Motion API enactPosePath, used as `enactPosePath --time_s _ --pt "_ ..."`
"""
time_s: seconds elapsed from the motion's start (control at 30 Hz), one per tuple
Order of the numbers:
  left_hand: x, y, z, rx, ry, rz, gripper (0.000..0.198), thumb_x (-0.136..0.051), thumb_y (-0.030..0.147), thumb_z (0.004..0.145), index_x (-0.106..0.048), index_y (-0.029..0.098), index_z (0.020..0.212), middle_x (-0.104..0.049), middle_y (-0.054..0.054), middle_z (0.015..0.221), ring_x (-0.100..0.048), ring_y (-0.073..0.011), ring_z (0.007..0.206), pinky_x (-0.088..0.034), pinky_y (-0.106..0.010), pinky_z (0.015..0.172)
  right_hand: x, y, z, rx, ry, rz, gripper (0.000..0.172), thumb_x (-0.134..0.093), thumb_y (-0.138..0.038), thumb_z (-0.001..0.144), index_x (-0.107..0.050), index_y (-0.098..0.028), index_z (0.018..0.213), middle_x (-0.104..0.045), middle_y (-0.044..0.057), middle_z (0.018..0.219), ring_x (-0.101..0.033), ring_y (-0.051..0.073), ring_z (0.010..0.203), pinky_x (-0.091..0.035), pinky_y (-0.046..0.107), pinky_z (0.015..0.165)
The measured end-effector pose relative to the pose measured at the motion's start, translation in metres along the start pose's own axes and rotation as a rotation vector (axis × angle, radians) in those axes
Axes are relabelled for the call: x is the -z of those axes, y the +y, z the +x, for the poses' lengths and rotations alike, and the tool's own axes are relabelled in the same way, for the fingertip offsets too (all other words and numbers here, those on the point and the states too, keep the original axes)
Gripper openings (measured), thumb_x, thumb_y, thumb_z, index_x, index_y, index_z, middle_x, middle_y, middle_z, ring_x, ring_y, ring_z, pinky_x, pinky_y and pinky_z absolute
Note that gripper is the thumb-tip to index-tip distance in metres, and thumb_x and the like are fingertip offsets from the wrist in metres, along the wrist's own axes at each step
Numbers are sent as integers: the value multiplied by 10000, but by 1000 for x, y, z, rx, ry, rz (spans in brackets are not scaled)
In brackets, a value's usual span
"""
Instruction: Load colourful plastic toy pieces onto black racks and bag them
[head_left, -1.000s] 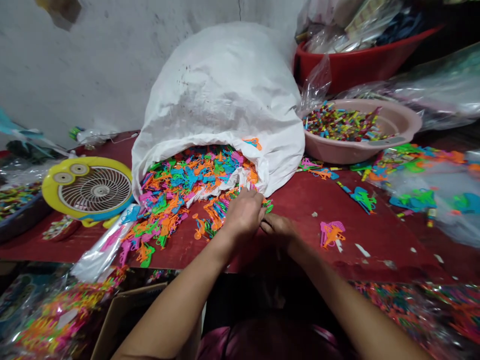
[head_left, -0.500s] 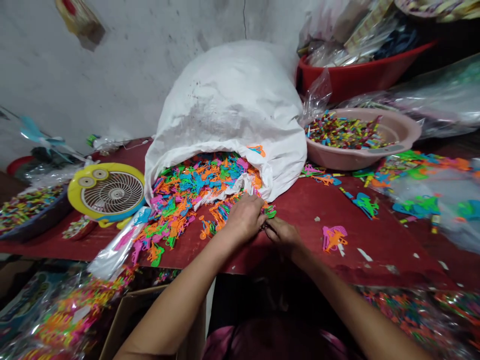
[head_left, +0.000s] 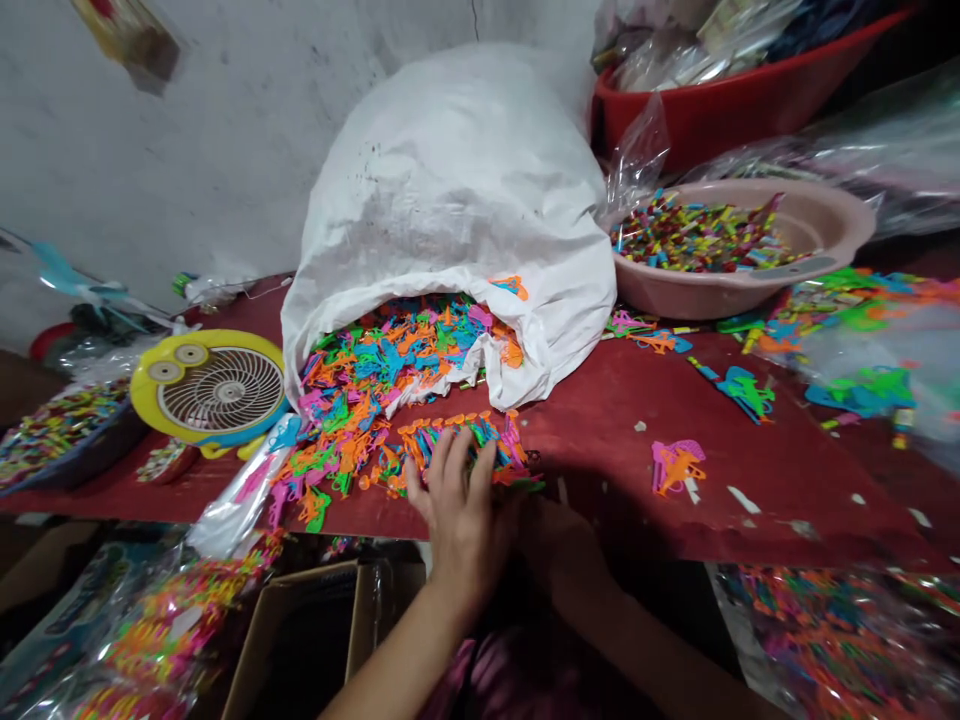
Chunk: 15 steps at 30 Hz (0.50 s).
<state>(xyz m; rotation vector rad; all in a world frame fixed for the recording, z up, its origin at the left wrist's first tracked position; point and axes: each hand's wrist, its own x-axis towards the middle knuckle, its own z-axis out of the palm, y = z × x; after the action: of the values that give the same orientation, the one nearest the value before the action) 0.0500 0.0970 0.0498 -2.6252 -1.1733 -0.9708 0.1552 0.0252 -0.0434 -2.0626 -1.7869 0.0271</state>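
Note:
My left hand (head_left: 461,510) reaches over a row of small coloured plastic pieces (head_left: 431,440), its fingers spread and resting on them. Orange round ends line the row's far side. Close beside it, low at the table's front edge, my right hand (head_left: 559,535) is in deep shadow. Its fingers look curled in, and what they hold, if anything, is hidden. A green piece (head_left: 527,485) lies between the hands. Behind the row, a large white sack (head_left: 457,180) lies with its mouth toward me, and a heap of mixed plastic pieces (head_left: 345,450) spills from it.
A yellow fan (head_left: 225,390) stands at left, by a dark basin (head_left: 71,455) of small parts. At right are a pink basin (head_left: 697,295), a red tub (head_left: 720,115) and a few loose pieces (head_left: 677,465). An open cardboard box (head_left: 300,640) sits below the table edge.
My left hand has drawn back toward me and opened its fingers over the row, showing more of the pieces. The right hand has moved slightly nearer the table's front edge.

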Motion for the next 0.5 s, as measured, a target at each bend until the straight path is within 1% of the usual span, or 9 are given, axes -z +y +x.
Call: enactPosePath --time_s 0.03,0.1,0.13,0.17,0.2,0.27,0.33,0.4,0.5 --pt "-1 -3 -11 17 52 2 634 -698 361 828 -454 235 1399 -461 -169 1471 -348 -361 1415 -105 -625 1172 -1 -5 -4 22 -4 16 205 -510 -62 874 -653 -170 973 -690 52 805 -624 171 675 -422 287 640" --pt "-5 -9 -34 62 142 1 925 -731 362 795 -205 187 1536 -302 -224 1560 -221 -376 1478 -110 -632 1179 0 -13 -9 76 -18 28 177 -526 -58 861 -641 -172 932 -677 45 785 -605 165 657 -413 285 622" --pt "-9 -11 -45 104 168 -7 1040 -753 366 773 -100 167 1558 -244 -241 1579 -189 -379 1489 -112 -632 1184 3 -16 -11 105 -25 23 169 -536 -56 852 -635 -172 922 -671 44 780 -597 164 653 -406 286 611" --pt "-12 -12 -56 161 178 -19 1122 -772 381 751 -32 149 1563 -201 -254 1590 -170 -383 1493 -113 -630 1188 6 -19 -12 130 -29 16 168 -546 -51 841 -630 -173 919 -667 45 783 -594 166 657 -402 288 604" --pt "-16 -13 -65 231 177 -36 1173 -788 395 733 0 138 1562 -173 -259 1597 -159 -386 1496 -115 -626 1193 10 -20 -13 149 -28 10 177 -553 -43 831 -626 -173 926 -666 46 793 -596 169 671 -399 290 601" --pt "-23 -14 -78 366 150 -97 1208 -796 416 719 22 138 1562 -126 -252 1610 -139 -384 1500 -133 -605 1204 16 -21 -13 149 -22 -16 213 -554 -35 829 -622 -168 981 -663 51 809 -602 175 685 -398 297 597" --pt "-29 -14 -84 453 109 -186 1195 -781 413 736 40 150 1563 -73 -232 1625 -113 -368 1508 -161 -570 1215 16 -21 -12 128 -26 -44 240 -536 -31 842 -615 -161 1028 -658 50 810 -607 184 673 -401 309 588" --pt "-34 -17 -83 479 84 -265 1155 -754 394 766 48 157 1563 -31 -210 1634 -88 -350 1515 -168 -536 1226 11 -22 -12 129 -51 -59 264 -501 -20 851 -615 -155 1048 -657 52 824 -617 196 682 -416 322 588" --pt "-42 -29 -76 430 89 -336 1081 -720 355 793 10 162 1567 -19 -185 1640 -73 -347 1517 -163 -530 1232 3 -28 -15 139 -111 -55 323 -473 1 839 -623 -155 1079 -669 57 867 -624 206 701 -440 334 596"
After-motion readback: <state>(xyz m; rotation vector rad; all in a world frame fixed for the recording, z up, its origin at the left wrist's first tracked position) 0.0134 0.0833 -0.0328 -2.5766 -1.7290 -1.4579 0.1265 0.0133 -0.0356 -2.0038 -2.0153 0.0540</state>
